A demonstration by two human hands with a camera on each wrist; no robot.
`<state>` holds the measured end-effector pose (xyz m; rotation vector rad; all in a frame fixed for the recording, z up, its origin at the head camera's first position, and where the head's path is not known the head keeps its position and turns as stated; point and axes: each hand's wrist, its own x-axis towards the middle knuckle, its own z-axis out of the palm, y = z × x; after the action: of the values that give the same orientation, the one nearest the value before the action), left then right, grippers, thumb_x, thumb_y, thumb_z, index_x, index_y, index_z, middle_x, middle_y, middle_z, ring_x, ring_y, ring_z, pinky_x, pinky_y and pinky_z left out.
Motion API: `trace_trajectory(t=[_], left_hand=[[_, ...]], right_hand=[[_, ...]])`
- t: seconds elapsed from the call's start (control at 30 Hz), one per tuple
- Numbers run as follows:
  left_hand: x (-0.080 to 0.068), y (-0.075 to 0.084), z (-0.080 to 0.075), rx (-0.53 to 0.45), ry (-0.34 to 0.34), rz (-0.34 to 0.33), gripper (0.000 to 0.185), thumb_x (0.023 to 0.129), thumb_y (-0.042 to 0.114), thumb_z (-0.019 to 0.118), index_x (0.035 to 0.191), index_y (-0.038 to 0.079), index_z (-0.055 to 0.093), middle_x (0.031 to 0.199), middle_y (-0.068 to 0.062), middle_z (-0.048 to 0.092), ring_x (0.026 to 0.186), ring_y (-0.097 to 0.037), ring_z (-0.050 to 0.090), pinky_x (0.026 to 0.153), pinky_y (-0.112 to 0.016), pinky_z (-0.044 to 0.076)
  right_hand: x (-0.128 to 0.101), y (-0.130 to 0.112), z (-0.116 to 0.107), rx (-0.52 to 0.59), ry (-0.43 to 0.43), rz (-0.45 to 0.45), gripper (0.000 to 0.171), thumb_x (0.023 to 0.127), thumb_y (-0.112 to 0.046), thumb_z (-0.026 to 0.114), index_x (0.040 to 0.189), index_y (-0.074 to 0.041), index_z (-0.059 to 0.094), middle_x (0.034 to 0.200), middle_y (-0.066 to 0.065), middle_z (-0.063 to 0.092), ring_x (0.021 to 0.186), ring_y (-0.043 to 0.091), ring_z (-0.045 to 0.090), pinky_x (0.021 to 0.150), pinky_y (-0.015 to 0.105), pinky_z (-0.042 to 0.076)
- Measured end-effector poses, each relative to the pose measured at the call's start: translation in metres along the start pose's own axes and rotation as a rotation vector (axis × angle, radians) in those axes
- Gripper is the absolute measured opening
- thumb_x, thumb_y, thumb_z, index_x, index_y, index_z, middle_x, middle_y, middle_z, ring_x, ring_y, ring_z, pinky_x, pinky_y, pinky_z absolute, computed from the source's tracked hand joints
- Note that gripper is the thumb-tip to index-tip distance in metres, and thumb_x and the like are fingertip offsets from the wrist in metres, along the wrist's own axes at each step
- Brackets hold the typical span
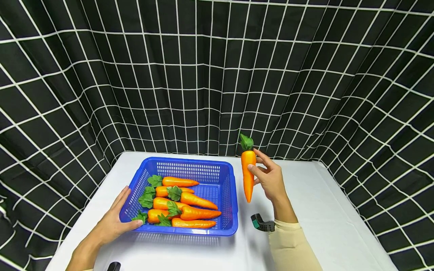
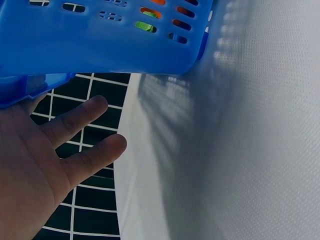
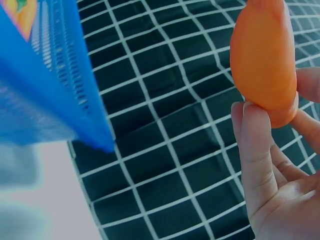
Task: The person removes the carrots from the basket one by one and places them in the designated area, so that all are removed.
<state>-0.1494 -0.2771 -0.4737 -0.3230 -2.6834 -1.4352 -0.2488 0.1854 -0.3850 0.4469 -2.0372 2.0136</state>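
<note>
Head view is showing the right hand (image 1: 269, 177) pinching a carrot (image 1: 248, 173) mid-body; it is looking light, stiff, smooth, possibly slippery.

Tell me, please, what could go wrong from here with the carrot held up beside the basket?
The right hand pinches the carrot only with fingertips, upright above the table; it might slip and drop outside the basket. The basket already holds several carrots towards its near side, so another laid on top may roll. The left hand only rests flat against the basket's corner, so a knock could shift it.
</note>
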Motion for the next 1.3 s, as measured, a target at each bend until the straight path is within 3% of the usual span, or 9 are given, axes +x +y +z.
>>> trace_trajectory(t=[0.23,0.73,1.3], left_hand=[[-0.002,0.000,0.001,0.011,-0.001,0.002,0.106,0.075,0.021,0.081,0.153,0.000,0.014,0.159,-0.017,0.003,0.140,-0.047,0.007,0.104,-0.066,0.011],[-0.002,-0.001,0.001,0.001,0.001,0.000,0.105,0.075,0.020,0.081,0.153,-0.001,0.014,0.159,-0.018,0.003,0.140,-0.047,0.005,0.104,-0.066,0.009],[0.000,-0.001,0.000,0.011,0.001,0.001,0.107,0.074,0.022,0.082,0.153,0.001,0.014,0.159,-0.019,0.003,0.140,-0.046,0.006,0.104,-0.065,0.009]], right_hand=[[0.004,0.026,-0.007,-0.034,0.029,0.117,0.053,0.089,-0.004,0.069,0.139,-0.011,0.054,0.110,0.024,0.055,0.077,0.022,0.068,0.048,0.040,0.055],[0.007,0.068,-0.014,-0.096,0.090,0.260,0.055,0.088,-0.009,0.071,0.140,-0.013,0.054,0.112,0.021,0.059,0.076,0.020,0.065,0.053,0.044,0.056],[0.013,0.105,-0.019,-0.179,0.069,0.339,0.057,0.087,-0.009,0.071,0.141,-0.010,0.051,0.114,0.024,0.056,0.073,0.021,0.062,0.051,0.039,0.056]])
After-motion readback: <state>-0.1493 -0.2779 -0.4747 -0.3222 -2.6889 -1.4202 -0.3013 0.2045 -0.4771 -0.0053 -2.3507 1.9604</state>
